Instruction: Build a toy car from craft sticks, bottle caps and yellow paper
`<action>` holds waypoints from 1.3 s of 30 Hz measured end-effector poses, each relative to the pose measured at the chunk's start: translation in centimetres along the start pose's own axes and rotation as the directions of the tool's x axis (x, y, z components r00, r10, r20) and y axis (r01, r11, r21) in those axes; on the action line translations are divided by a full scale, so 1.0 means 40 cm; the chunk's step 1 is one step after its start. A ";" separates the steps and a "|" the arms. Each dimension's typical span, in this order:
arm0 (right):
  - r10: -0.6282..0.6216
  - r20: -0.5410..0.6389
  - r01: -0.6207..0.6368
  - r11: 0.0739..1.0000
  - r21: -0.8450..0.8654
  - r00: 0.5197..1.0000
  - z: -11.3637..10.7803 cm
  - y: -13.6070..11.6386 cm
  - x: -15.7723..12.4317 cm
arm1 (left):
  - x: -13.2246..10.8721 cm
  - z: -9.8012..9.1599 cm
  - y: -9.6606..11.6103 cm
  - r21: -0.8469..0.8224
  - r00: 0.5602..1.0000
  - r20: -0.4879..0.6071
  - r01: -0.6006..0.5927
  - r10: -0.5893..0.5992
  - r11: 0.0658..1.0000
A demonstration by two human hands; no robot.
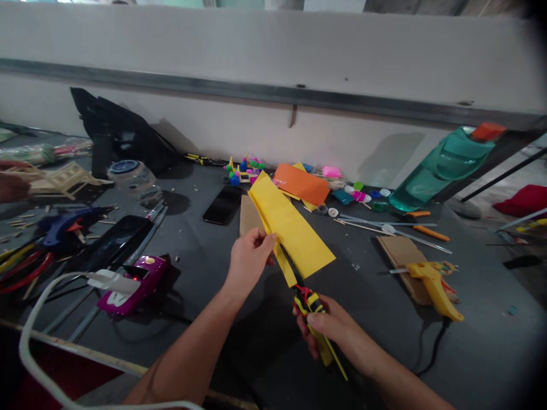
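My left hand [253, 257] pinches a sheet of yellow paper [301, 230] at its left edge, thumb on top. A slit runs up from the paper's lower end, parting a narrow strip on the left from the wide part. In that slit lie the dark blades of yellow-and-black shears [315, 310]. Around the handles of the shears my right hand [327, 326] is closed, below the paper. A piece of brown cardboard [249, 215] shows partly behind the yellow sheet, and a black phone [223, 205] lies just to its left.
To the right, a yellow glue gun [431, 282] rests on cardboard, its cord trailing forward. A teal bottle [436, 171] leans near the wall. Orange paper [301, 184] lies behind. On the left are a purple power strip [134, 285], a clear jar [134, 179] and another person's hand [12, 181].
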State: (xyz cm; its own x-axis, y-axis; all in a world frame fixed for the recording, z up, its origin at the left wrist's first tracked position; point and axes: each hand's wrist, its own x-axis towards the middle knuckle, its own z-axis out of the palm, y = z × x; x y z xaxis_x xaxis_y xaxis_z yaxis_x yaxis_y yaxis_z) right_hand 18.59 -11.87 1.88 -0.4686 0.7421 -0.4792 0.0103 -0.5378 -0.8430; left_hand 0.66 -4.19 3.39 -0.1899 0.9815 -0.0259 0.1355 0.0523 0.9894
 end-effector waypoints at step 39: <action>0.017 -0.059 -0.019 1.000 -0.020 0.998 0.007 -0.017 -0.002 | -0.004 0.017 -0.006 -0.110 0.996 0.074 0.048 -0.040 0.993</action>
State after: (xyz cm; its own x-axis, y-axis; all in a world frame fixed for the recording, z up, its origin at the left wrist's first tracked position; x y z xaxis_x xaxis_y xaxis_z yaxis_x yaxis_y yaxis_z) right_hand 18.38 -11.66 2.55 -0.4157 0.7548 -0.5074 0.0368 -0.5434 -0.8386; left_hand 1.31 -4.26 3.04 -0.1230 0.9895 -0.0756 0.0182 0.0785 0.9968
